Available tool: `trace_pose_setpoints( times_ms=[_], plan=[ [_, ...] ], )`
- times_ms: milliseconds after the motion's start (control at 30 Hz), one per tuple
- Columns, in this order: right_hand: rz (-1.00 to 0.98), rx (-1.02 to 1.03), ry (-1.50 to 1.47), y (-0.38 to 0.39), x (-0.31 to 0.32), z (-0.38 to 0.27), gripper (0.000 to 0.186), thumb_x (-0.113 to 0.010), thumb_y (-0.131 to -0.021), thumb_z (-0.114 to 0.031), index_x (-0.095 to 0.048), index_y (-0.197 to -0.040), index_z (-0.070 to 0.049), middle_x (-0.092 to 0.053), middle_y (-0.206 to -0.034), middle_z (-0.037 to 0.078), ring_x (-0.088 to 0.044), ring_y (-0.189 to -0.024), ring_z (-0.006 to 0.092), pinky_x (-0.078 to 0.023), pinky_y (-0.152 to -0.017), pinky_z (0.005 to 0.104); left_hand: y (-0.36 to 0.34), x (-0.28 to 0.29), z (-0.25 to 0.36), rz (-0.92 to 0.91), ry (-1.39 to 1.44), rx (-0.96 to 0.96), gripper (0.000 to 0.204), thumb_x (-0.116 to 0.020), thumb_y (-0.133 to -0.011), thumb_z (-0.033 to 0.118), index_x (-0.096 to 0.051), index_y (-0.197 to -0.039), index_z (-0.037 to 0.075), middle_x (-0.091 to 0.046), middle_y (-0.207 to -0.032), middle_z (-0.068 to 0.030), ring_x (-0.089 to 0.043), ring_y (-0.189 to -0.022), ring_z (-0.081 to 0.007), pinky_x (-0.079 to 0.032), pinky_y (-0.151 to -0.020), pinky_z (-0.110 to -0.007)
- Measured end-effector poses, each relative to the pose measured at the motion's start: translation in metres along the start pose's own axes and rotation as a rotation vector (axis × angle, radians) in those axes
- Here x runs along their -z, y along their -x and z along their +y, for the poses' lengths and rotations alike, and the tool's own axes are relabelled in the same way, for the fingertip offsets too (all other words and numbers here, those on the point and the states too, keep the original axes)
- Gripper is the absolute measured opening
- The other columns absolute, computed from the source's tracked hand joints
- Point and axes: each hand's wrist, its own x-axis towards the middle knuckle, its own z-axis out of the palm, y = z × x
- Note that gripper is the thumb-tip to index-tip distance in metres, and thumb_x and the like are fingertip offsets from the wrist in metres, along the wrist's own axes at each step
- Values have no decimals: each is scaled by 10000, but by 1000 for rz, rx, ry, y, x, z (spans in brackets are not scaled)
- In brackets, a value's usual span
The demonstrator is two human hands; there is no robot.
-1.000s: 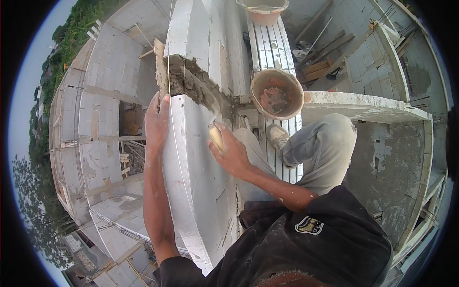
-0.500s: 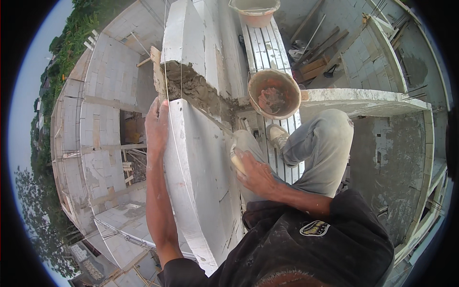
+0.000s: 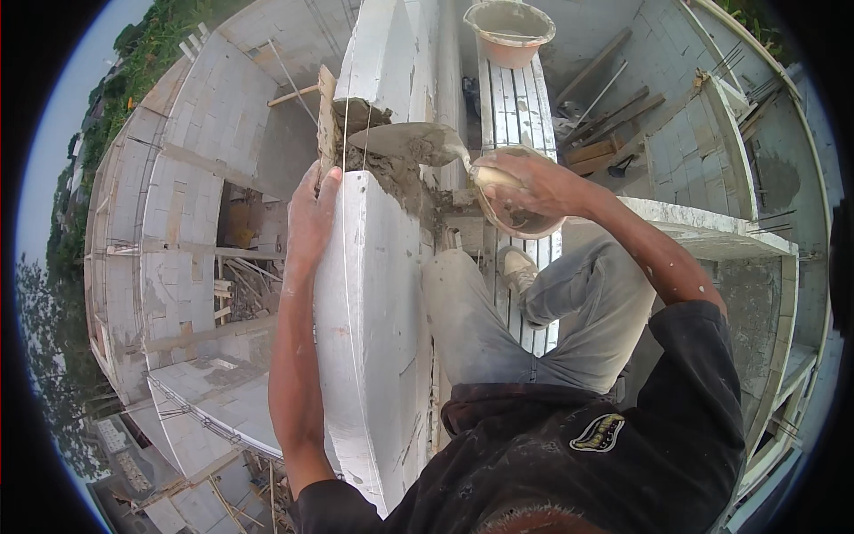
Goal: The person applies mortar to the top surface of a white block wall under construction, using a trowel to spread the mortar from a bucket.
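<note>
My right hand [image 3: 527, 189] is closed round the light handle of a trowel [image 3: 407, 142]. The trowel's mortar-smeared blade lies over the gap between two white wall blocks. Grey mortar [image 3: 391, 185] fills part of that gap, beneath the blade. At the outer side of the gap stands a small wooden board [image 3: 326, 111], its lower end pinched in my left hand [image 3: 311, 214]. My left forearm runs along the outer side of the nearer block [image 3: 374, 294]. Partly hidden behind my right hand is a bucket [image 3: 527, 230].
A taut white string [image 3: 349, 294] runs along the wall top. To the right is a slatted metal plank [image 3: 509, 102], with my shoe [image 3: 516, 267] and a farther bucket [image 3: 511, 52] on it. Low block walls and a drop lie left; timber offcuts [image 3: 598, 153] lie right.
My right hand has swung forward and up from beside the near block, bringing the trowel blade over the mortar gap. My left hand stays at the board. The view has shifted slightly.
</note>
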Motion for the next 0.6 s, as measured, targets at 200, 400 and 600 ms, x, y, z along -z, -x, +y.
trace_pose_setpoints(
  times_ms=[200,400,600],
  plan=[
    [-217,-114,-178,-34,13,2,469,-471,-1002,-408,-491,-1345,-89,-661,-1055,191,-636,-967,360,-494,-896,436,1,0,2,15,-35,-10,621,-531,-969,392,-469,-1357,-89,-565,-1308,-272,-544,-1237,-341,-377,-1059,-378],
    [-137,-1,-67,-47,10,2,452,-450,-1013,-400,-496,-1324,-76,-659,-1033,215,-643,-945,340,-495,-839,444,5,0,12,21,-12,15,611,-533,-969,400,-488,-1347,-78,-579,-1292,-260,-556,-1217,-329,-381,-1051,-377],
    [-33,-139,-6,-37,4,-10,435,-492,-993,-362,-491,-1315,-69,-665,-1025,199,-653,-886,370,-499,-793,463,6,2,13,1,4,17,611,-532,-969,399,-488,-1346,-79,-577,-1294,-263,-555,-1219,-328,-384,-1049,-377]
  ],
)
